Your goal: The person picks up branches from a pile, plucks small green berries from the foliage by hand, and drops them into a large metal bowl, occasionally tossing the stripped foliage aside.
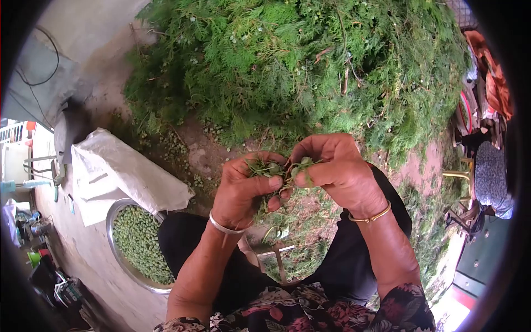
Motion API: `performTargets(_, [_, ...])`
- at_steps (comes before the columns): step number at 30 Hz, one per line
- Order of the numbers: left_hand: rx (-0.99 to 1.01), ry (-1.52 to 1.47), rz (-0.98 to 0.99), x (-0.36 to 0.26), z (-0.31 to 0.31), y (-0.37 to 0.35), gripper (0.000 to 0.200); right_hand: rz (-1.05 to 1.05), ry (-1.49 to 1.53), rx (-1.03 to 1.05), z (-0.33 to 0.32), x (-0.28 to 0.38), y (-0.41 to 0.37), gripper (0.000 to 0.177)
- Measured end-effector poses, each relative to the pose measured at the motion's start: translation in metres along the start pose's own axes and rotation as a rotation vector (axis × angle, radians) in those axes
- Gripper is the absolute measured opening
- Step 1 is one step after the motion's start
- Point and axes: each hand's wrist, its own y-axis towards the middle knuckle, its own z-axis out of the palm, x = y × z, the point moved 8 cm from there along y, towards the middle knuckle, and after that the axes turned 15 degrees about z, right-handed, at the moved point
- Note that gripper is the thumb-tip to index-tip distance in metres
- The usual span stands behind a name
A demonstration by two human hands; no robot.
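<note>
Both hands meet in front of my chest over a small green conifer sprig (pixel 271 169) with pale green cones on it. My left hand (pixel 246 185), with a silver bangle at the wrist, is closed around the sprig, its thumb pressed on top. My right hand (pixel 333 166), wearing a gold-coloured bangle, pinches the sprig's other side between thumb and fingers. Beyond the hands lies a large heap of cut green conifer branches (pixel 287 72). At my left side stands a round metal basin (pixel 114 243) filled with small green cones (pixel 141 243).
A white sack (pixel 124 166) lies beside the basin. Loose cones and trimmings (pixel 298 243) litter the ground between my knees. To the right are a yellow-legged stool (pixel 462 172) and a patterned cloth (pixel 491 177). Assorted household items (pixel 66 290) stand at lower left.
</note>
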Motion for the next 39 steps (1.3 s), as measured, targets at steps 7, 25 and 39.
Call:
performTargets(7, [0.061, -0.217, 0.025, -0.003, 0.017, 0.001, 0.033, -0.071, 0.172, 0.164, 0.0, 0.006, -0.006, 0.031])
performTargets(25, [-0.031, 0.356, 0.1, -0.004, -0.01, 0.008, 0.012, -0.341, -0.491, -0.287, 0.009, 0.022, -0.006, 0.015])
performTargets(39, [-0.095, -0.459, -0.002, 0.01, -0.011, 0.014, 0.051, -0.165, 0.229, -0.215, -0.017, 0.018, -0.001, 0.007])
